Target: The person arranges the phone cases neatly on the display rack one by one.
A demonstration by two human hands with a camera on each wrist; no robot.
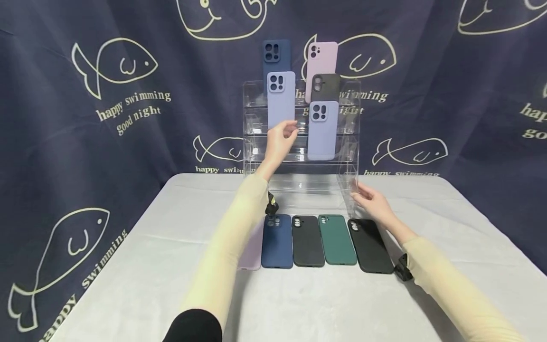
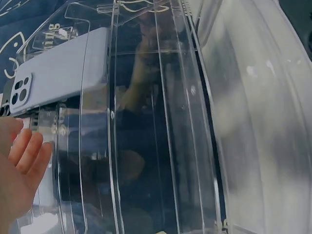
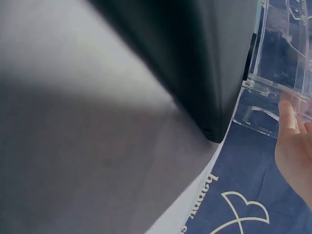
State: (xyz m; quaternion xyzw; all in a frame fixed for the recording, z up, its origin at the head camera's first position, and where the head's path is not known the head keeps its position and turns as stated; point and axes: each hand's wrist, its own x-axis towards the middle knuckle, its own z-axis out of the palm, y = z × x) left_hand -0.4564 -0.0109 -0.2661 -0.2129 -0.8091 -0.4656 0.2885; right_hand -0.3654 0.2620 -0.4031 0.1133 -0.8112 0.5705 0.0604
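Note:
A clear tiered display rack (image 1: 299,183) stands on the table with several phone cases propped on its shelves. My left hand (image 1: 282,138) is raised in front of the lower end of a periwinkle phone case (image 1: 281,97), its fingers loosely bent with nothing seen between them. Whether it touches that case is hidden. To its right leans a second periwinkle case (image 1: 322,135), which also shows in the left wrist view. My right hand (image 1: 373,204) holds the rack's right side low down; in the right wrist view its thumb (image 3: 286,116) lies against the clear plastic.
Higher on the rack are a dark blue case (image 1: 283,57), a pink case (image 1: 326,54) and a dark grey case (image 1: 331,88). Before the rack lie lilac (image 1: 253,249), blue (image 1: 278,244), black (image 1: 308,242), green (image 1: 337,240) and another black case (image 1: 372,247).

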